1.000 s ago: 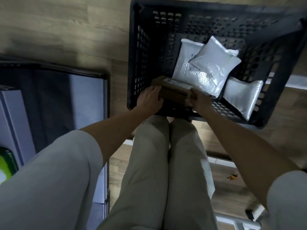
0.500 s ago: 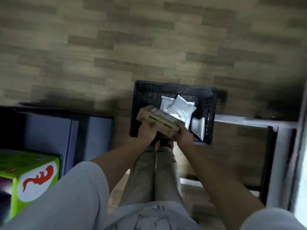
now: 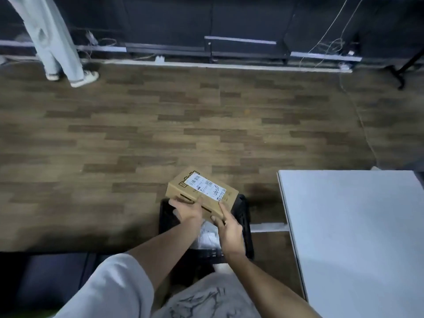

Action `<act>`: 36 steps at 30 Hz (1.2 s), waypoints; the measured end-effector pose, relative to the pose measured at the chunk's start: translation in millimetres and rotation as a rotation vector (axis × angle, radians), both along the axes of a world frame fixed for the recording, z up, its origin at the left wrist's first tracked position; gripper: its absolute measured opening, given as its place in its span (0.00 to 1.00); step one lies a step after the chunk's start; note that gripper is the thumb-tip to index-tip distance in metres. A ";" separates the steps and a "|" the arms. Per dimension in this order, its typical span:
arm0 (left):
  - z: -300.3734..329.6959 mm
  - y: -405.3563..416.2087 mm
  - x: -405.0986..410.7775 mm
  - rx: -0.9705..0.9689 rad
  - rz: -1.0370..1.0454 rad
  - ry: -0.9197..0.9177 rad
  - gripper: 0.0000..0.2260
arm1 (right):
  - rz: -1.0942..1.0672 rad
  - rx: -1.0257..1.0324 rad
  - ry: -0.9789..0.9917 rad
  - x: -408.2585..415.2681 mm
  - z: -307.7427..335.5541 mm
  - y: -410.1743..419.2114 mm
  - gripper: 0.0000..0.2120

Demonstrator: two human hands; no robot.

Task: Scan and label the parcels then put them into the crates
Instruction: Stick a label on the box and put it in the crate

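Both hands grip a brown cardboard box [image 3: 202, 193] with a white shipping label: the left hand [image 3: 187, 210] at its near-left side, the right hand [image 3: 229, 228] at its near-right corner. It hangs above the black plastic crate's [image 3: 246, 228] far rim, over white bagged parcels [image 3: 207, 235]. This seems the crating step; lowering it inside comes next.

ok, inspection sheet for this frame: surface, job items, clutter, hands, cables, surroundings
Surface: white table at right, bare where visible; wood-pattern floor.
Job's things: cardboard box with a printed label on top, held above the black crate; white bags lie in the crate.
Clutter: nothing seen.
Hands: left hand grips the box's near side; right hand holds its near right corner, forefinger along the edge.
Cables: loose wires along the far wall, one trailing over the floor at right.
Surroundings: another person's legs at far left; dark panels behind.
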State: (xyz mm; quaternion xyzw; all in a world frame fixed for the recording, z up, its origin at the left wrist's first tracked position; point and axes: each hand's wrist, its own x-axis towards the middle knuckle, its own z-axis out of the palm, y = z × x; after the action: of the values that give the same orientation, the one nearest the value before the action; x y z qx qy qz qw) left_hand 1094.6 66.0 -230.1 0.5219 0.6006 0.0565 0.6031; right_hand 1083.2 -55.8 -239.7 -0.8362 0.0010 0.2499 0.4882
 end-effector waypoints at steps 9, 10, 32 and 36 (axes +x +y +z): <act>71.1 42.6 42.4 -0.130 -0.181 -0.216 0.25 | -0.021 -0.327 -0.313 55.8 68.2 -55.1 0.26; 76.0 46.1 44.7 -0.143 -0.225 -0.213 0.25 | -0.072 -0.350 -0.332 59.2 73.6 -60.2 0.26; 119.4 -109.7 13.8 -0.292 -1.367 -0.309 0.18 | -0.615 -1.079 -0.176 -135.8 107.5 -216.8 0.24; 124.1 -154.9 -17.7 -0.309 -1.476 -0.309 0.22 | -0.744 -1.122 -0.084 -188.2 113.7 -240.2 0.24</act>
State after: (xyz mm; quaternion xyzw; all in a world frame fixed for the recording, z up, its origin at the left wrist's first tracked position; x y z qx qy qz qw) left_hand 1076.9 -88.9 -106.0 0.6834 0.0070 -0.3729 0.6276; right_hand 895.1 -296.0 -125.9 -0.9161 0.3995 -0.0062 0.0329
